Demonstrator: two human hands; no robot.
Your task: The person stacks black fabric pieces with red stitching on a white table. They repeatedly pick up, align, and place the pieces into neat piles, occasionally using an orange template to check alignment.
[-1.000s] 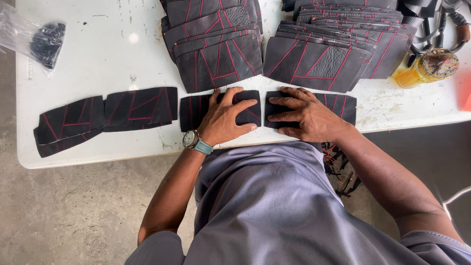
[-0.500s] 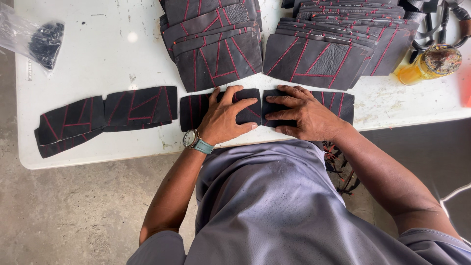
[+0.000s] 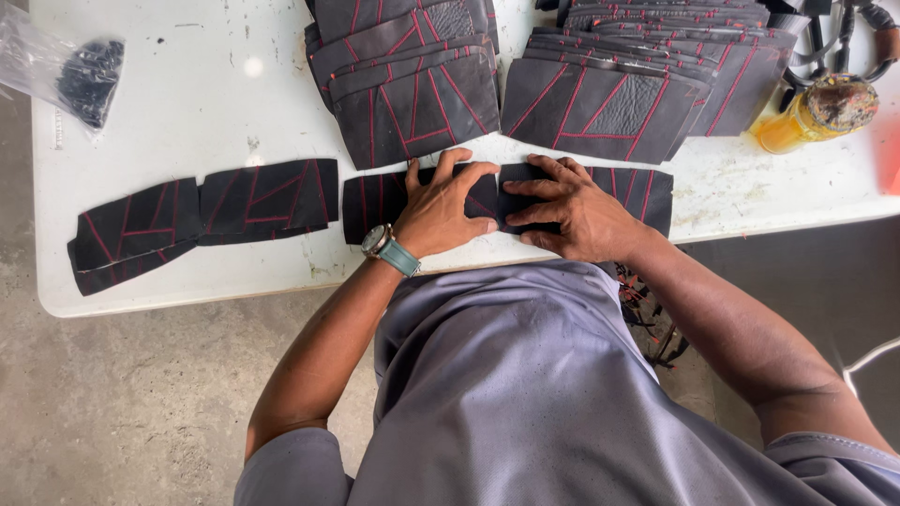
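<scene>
Head view, both hands' fingers spread flat, pressing two black panels (image 3: 487,197); stitched stacks (image 3: 412,84) behind, amber jar (image 3: 806,117) right

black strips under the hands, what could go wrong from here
1. The left hand and right hand press two black strips end to end close to the front edge of the white table; a slip could push them off.
2. The joined pair at the left overhangs the edge and might fall.
3. The amber jar beside the right stack could tip onto it.
</scene>
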